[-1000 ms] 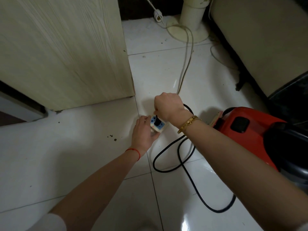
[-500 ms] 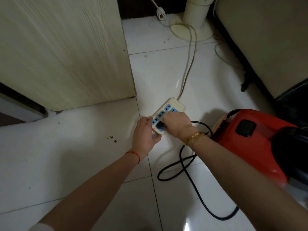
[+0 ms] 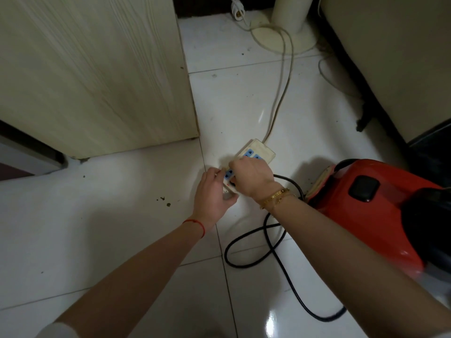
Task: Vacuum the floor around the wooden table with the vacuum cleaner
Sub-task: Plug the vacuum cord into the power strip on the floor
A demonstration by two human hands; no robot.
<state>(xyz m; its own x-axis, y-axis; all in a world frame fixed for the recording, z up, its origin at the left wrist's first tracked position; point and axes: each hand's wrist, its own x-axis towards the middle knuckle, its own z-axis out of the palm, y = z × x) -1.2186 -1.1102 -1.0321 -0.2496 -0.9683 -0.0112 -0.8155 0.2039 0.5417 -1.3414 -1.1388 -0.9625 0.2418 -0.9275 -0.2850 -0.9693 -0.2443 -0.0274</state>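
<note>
White tiled floor (image 3: 122, 228), glossy, with dark specks of dirt (image 3: 164, 201) left of centre. Cream power strip (image 3: 258, 152) with blue sockets lying flat on the tiles near the middle, its pale cable (image 3: 280, 93) running to the far side toward a round cream stand base (image 3: 280, 32). Left hand (image 3: 214, 193), red string at the wrist, resting on the strip's near end, fingers (image 3: 212, 173) lightly spread and curled over its edge, thumb against the near corner. Right hand (image 3: 252, 178), gold bracelets at the wrist, bent down over the strip just right of the left hand, fingers closed around a black plug (image 3: 232, 183) at a socket; only a sliver of the plug showing, so cannot tell how fully seated. Small red light beside it on the strip. Black cord (image 3: 256, 240) leading from under the right hand, looping on the floor between the forearms and trailing to the near right. Red vacuum cleaner (image 3: 366, 215) with a black button on top, sitting on the floor at the right, just beside the right wrist. Pale wood-grain panel (image 3: 97, 69) filling the far left, its corner close to the strip. Beige furniture (image 3: 390, 57) on the far right.
</note>
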